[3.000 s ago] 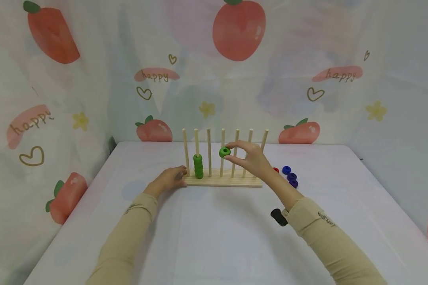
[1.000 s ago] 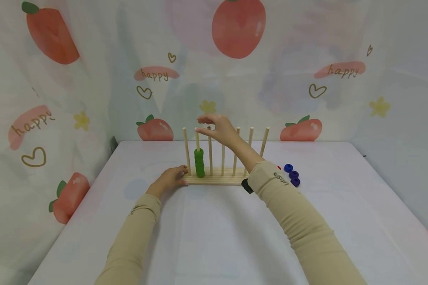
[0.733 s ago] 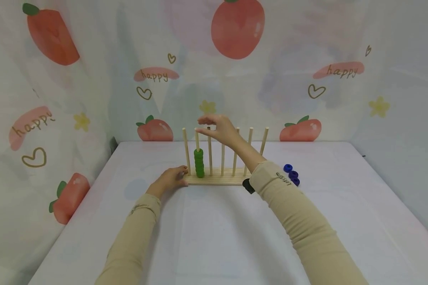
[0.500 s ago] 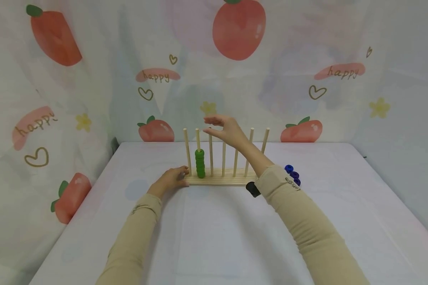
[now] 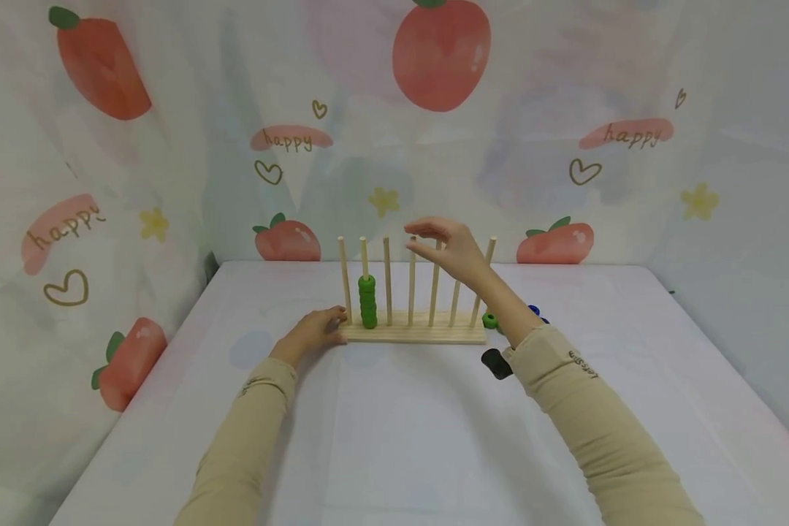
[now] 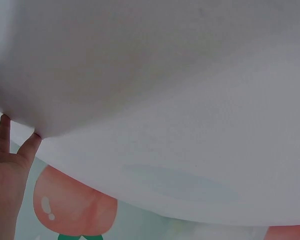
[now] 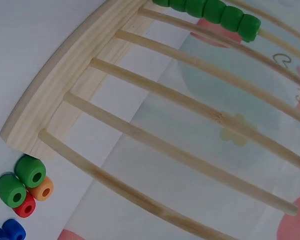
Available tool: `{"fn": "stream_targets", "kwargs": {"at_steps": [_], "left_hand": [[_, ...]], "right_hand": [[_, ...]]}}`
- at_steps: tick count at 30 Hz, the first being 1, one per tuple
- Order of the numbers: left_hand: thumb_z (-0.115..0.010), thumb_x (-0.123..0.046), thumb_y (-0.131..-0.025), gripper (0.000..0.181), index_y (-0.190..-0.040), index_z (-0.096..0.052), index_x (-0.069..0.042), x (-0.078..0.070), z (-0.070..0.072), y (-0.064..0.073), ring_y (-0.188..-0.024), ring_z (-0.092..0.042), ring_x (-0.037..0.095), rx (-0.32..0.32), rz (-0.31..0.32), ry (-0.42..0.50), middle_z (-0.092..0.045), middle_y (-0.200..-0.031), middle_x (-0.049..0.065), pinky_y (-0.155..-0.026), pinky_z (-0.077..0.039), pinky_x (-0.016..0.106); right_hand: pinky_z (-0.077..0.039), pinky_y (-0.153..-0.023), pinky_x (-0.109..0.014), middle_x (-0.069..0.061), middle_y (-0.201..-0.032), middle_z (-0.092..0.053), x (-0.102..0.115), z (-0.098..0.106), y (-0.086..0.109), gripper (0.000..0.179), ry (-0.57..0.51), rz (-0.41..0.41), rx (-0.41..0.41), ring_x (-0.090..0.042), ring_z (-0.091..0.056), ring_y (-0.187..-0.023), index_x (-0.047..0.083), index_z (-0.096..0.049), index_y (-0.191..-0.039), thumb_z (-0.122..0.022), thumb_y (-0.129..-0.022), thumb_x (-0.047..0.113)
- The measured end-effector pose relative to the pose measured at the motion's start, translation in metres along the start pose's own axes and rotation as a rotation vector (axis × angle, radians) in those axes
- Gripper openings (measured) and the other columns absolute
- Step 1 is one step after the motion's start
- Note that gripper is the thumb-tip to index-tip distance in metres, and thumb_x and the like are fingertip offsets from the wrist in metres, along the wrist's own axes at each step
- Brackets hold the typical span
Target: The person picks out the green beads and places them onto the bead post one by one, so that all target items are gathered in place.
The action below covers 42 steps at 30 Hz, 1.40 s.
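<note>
A wooden peg rack point(image 5: 414, 334) with a row of upright pegs stands on the table. Several green beads point(image 5: 367, 302) are stacked on its second peg from the left; the right wrist view shows the same green stack point(image 7: 215, 11). My left hand point(image 5: 310, 332) holds the rack's left end, thumb at the front edge and fingers behind. In the left wrist view only part of the left hand point(image 6: 10, 170) shows, the rack out of sight. My right hand point(image 5: 454, 248) is raised in front of the right-hand pegs, thumb and fingers apart with nothing between them.
Loose beads lie by the rack's right end: green beads point(image 7: 30, 171), an orange bead point(image 7: 41, 188), a red bead point(image 7: 25, 205) and blue beads point(image 7: 13, 229). In the head view the right forearm partly covers them. A dark object point(image 5: 496, 363) sits at the right cuff. A printed cloth point(image 5: 381, 146) hangs behind.
A green bead, pinched in my right hand three seconds ago, has joined the stack on the second peg. The emptied right hand has moved right from that peg. The left hand has stayed put.
</note>
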<state>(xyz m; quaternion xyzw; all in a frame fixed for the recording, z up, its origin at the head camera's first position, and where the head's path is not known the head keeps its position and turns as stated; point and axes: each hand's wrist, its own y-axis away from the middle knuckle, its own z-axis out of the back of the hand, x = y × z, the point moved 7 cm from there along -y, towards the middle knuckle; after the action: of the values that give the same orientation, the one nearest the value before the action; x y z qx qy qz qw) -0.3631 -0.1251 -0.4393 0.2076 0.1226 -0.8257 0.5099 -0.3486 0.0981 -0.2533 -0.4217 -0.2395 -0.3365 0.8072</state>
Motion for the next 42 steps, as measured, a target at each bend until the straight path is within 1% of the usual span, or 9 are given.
{"fn": "stream_targets", "kwargs": {"at_steps": [13,23,27,29,31,33,36,38,42], "left_hand": [[-0.068,-0.021,-0.086,0.058,-0.134,-0.046,0.003,0.005,-0.004,-0.002,-0.131,-0.042,0.039,0.015,0.005,-0.006,-0.056,-0.133,0.017,-0.112,-0.032,0.049],[-0.068,-0.021,-0.086,0.054,-0.130,-0.050,0.004,0.003,-0.002,0.002,-0.130,-0.043,0.039,0.005,-0.012,-0.002,-0.054,-0.135,0.019,-0.111,-0.033,0.049],[-0.069,-0.021,-0.086,0.053,-0.130,-0.051,0.003,0.003,-0.003,0.001,-0.131,-0.042,0.038,0.004,-0.010,0.012,-0.053,-0.136,0.018,-0.112,-0.032,0.048],[-0.069,-0.021,-0.086,0.055,-0.131,-0.050,0.003,0.003,-0.002,0.001,-0.132,-0.042,0.038,0.004,-0.002,0.013,-0.054,-0.135,0.017,-0.112,-0.032,0.048],[-0.069,-0.021,-0.086,0.056,-0.132,-0.049,0.003,0.003,-0.002,0.001,-0.132,-0.041,0.038,0.006,0.004,0.012,-0.055,-0.134,0.017,-0.112,-0.032,0.048],[-0.068,-0.021,-0.086,0.055,-0.132,-0.049,0.003,0.002,-0.001,0.001,-0.132,-0.041,0.039,0.004,-0.001,0.003,-0.054,-0.135,0.018,-0.112,-0.032,0.049],[-0.069,-0.021,-0.086,0.055,-0.132,-0.049,0.003,0.000,-0.001,0.001,-0.132,-0.042,0.039,0.001,-0.003,0.007,-0.054,-0.135,0.018,-0.112,-0.032,0.048],[-0.069,-0.020,-0.086,0.055,-0.131,-0.049,0.004,0.000,0.000,0.001,-0.131,-0.042,0.039,-0.004,-0.013,0.004,-0.054,-0.134,0.019,-0.112,-0.032,0.049],[-0.069,-0.020,-0.086,0.055,-0.131,-0.049,0.005,-0.001,0.001,0.000,-0.130,-0.043,0.040,-0.008,-0.025,0.003,-0.056,-0.132,0.019,-0.111,-0.033,0.049]], "right_hand": [[-0.046,-0.101,-0.039,-0.021,-0.117,-0.064,-0.003,0.020,0.028,0.031,-0.005,-0.016,-0.020,-0.031,-0.058,-0.112,-0.005,-0.062,-0.116,-0.066,-0.087,0.003],[-0.048,-0.098,-0.044,-0.018,-0.115,-0.066,-0.011,0.036,0.054,0.029,0.095,-0.030,-0.056,-0.029,-0.060,-0.110,-0.002,-0.064,-0.114,-0.067,-0.086,0.004],[-0.048,-0.098,-0.022,-0.017,-0.114,-0.066,-0.016,0.043,0.065,0.028,0.141,-0.038,-0.066,-0.027,-0.059,-0.109,0.000,-0.064,-0.114,-0.067,-0.086,0.005],[-0.044,-0.095,-0.010,-0.017,-0.113,-0.067,-0.019,0.046,0.070,0.028,0.146,-0.033,-0.075,-0.015,-0.061,-0.108,0.000,-0.065,-0.113,-0.067,-0.085,0.004],[-0.040,-0.092,-0.003,-0.017,-0.112,-0.067,-0.021,0.049,0.073,0.028,0.154,-0.019,-0.081,-0.015,-0.062,-0.107,-0.001,-0.065,-0.112,-0.068,-0.085,0.002],[-0.045,-0.096,-0.012,-0.018,-0.111,-0.068,-0.023,0.052,0.077,0.028,0.168,-0.016,-0.084,-0.017,-0.062,-0.107,-0.002,-0.065,-0.111,-0.068,-0.084,0.001],[-0.046,-0.095,-0.013,-0.017,-0.110,-0.068,-0.028,0.056,0.084,0.027,0.188,-0.034,-0.085,-0.028,-0.061,-0.106,-0.001,-0.066,-0.111,-0.069,-0.084,0.002],[-0.047,-0.094,-0.013,-0.017,-0.110,-0.069,-0.032,0.058,0.089,0.027,0.195,-0.044,-0.086,-0.023,-0.063,-0.104,-0.001,-0.066,-0.111,-0.069,-0.084,0.002],[-0.040,-0.088,0.000,-0.018,-0.106,-0.069,-0.038,0.061,0.097,0.027,0.204,-0.036,-0.098,-0.011,-0.064,-0.099,-0.002,-0.066,-0.109,-0.070,-0.082,-0.001]]}}
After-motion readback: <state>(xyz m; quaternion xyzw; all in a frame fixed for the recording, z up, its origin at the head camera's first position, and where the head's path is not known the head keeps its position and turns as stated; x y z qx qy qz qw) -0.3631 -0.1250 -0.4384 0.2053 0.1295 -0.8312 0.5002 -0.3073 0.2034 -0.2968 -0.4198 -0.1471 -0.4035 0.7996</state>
